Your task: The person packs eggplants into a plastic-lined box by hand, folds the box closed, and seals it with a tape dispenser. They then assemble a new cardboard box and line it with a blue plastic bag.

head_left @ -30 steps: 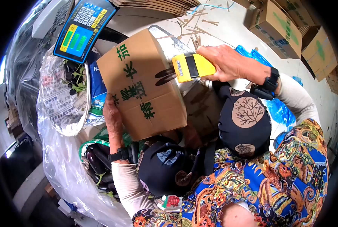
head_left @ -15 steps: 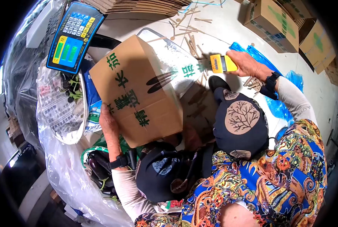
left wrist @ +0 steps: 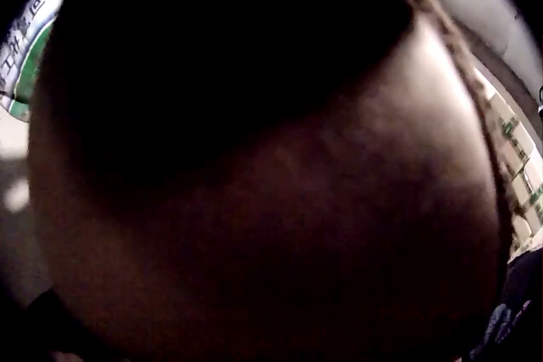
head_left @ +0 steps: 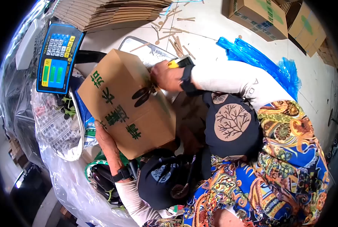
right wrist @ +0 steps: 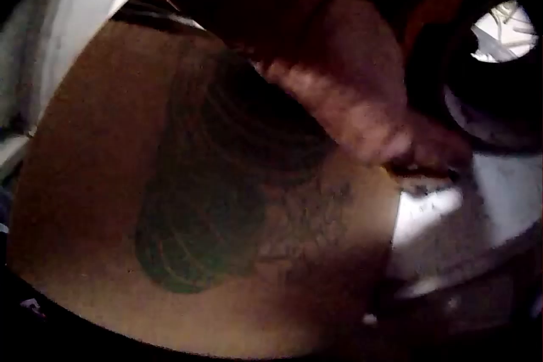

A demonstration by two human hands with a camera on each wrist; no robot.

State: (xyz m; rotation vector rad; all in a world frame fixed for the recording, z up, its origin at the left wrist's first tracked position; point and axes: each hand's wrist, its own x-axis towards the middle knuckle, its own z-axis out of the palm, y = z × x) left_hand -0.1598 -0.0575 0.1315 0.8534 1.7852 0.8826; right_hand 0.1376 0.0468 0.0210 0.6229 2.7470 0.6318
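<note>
A tilted cardboard box (head_left: 116, 132) with green printed characters leans over the person's knees in the head view. Along its left side lies the left hand (head_left: 107, 142), pressing against it with its fingers stretched out. The right hand (head_left: 165, 77) is at the box's upper right edge and grips a yellow tape dispenser (head_left: 178, 61), mostly covered by the hand. In the right wrist view, the right hand (right wrist: 365, 116) stands close over the box side (right wrist: 93, 167), which bears a dark green print. The left wrist view is mostly dark, filled by a close brown surface.
A blue scale display (head_left: 57, 58) stands left of the box, above a white woven sack (head_left: 57, 121). Below it are eggplants (head_left: 100, 178) in a bag. Flattened cardboard (head_left: 116, 11) is stacked at the back. Blue plastic (head_left: 252, 56) and small sticks (head_left: 180, 47) lie on the floor.
The right hand drew the dispenser away to the right with a printed tape strip trailing from the box, then brought it back against the box edge. The left hand stays on the box.
</note>
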